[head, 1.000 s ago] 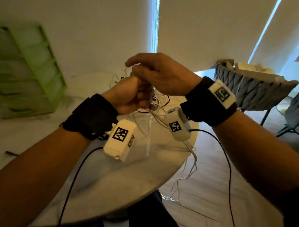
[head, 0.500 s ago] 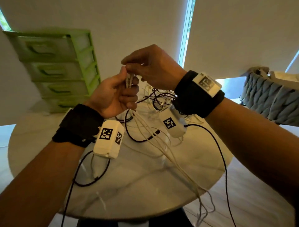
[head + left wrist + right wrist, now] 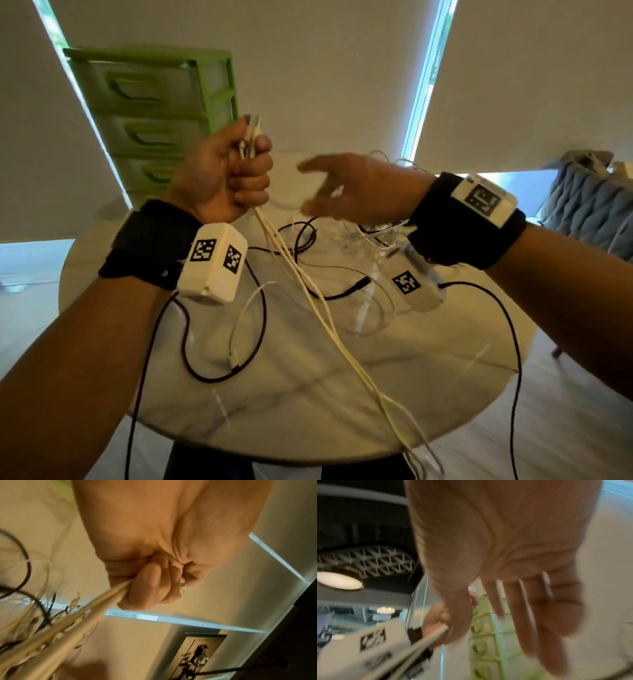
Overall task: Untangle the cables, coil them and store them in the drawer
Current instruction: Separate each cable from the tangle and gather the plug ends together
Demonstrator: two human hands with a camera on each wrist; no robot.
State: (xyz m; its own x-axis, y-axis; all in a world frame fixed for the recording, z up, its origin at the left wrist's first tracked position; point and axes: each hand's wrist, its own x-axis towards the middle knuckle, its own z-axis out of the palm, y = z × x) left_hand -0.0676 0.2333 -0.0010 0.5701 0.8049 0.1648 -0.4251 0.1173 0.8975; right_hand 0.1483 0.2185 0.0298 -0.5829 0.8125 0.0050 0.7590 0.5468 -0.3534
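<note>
White cables [image 3: 294, 274] fisted in my left hand [image 3: 222, 181], plugs at 12 o'clock; right hand [image 3: 356, 192] loose, probably empty; slide down 1 strand, keep ends level.

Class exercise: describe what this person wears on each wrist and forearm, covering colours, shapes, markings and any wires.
Both forearms are bare. Each wrist has a black fabric band carrying white boxy camera units printed with black square tag markings. The right band also bears a flat white tagged block. Thin black wires trail from both.

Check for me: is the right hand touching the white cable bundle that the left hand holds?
Apart. In the head view the right hand is open beside the left hand, with a clear gap to the white cable bundle.
</note>
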